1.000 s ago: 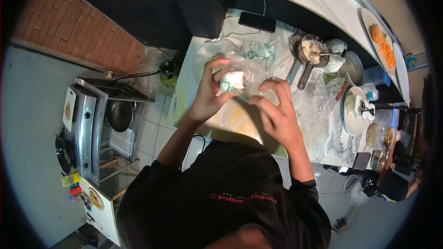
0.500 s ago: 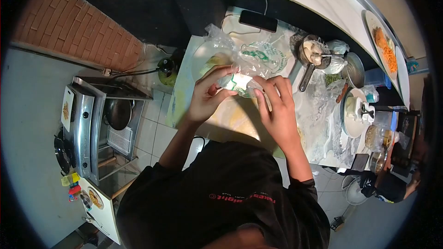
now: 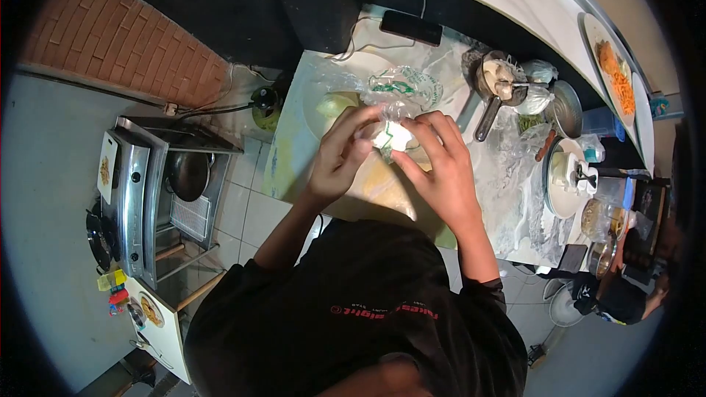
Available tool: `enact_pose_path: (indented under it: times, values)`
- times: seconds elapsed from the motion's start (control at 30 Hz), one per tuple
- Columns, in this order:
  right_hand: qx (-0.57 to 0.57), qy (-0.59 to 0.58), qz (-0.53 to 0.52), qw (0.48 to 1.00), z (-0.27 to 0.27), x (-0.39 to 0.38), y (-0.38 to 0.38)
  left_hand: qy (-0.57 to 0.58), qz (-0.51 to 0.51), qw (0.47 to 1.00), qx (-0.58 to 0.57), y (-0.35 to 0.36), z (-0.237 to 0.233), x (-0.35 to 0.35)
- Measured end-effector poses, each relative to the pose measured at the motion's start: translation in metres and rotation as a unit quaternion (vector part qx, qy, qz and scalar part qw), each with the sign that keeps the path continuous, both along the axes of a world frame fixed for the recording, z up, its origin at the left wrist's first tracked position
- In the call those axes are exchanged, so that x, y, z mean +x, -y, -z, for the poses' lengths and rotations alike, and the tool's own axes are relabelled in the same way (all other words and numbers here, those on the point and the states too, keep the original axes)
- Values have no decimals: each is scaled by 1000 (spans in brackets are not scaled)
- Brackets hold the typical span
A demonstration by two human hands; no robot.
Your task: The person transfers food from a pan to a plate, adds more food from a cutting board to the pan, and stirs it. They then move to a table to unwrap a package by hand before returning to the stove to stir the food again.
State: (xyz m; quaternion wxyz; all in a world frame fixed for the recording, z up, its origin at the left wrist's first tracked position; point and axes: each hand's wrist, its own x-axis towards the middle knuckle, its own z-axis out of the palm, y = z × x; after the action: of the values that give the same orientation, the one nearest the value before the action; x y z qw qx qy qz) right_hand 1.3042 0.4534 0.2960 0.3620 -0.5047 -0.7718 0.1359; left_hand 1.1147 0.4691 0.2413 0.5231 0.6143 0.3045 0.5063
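Between my hands is a small, bright white bundle (image 3: 392,137) in clear plastic film with a green line on it; its contents cannot be made out. My left hand (image 3: 340,153) pinches its left side, fingers bent. From the right, my right hand (image 3: 440,165) grips it with thumb and fingertips. A clear plastic bag with green print (image 3: 404,88) spreads out just beyond my fingers and seems joined to the bundle. Partly under the bag is a pale plate (image 3: 312,112) bearing a yellow-green item (image 3: 337,105).
On the marble-patterned table (image 3: 507,198) are a phone (image 3: 411,28), a pan of pale creamy food (image 3: 498,81), a metal bowl (image 3: 565,112) and a plate with white containers (image 3: 562,202). A stove (image 3: 132,198) stands left. Another person (image 3: 621,298) is at far right.
The loose plastic that stood up at the upper left has dropped flatter, uncovering more of the plate. The white bundle and my hands have shifted slightly right.
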Motion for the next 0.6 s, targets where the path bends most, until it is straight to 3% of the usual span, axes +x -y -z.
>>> enact_pose_path:
  times: [0.13,0.27,0.33,0.6]
  values:
    - [6,30,-8,999,3,0,1,190,16,981,-30,2,7,16]
    - [16,47,-11,999,8,-3,3,69,-19,990,-125,4,6,19]
    - [14,52,-6,999,11,-2,3,132,3,967,-219,2,8,18]
    - [-38,-27,2,999,13,5,4,235,15,935,-265,4,3,22]
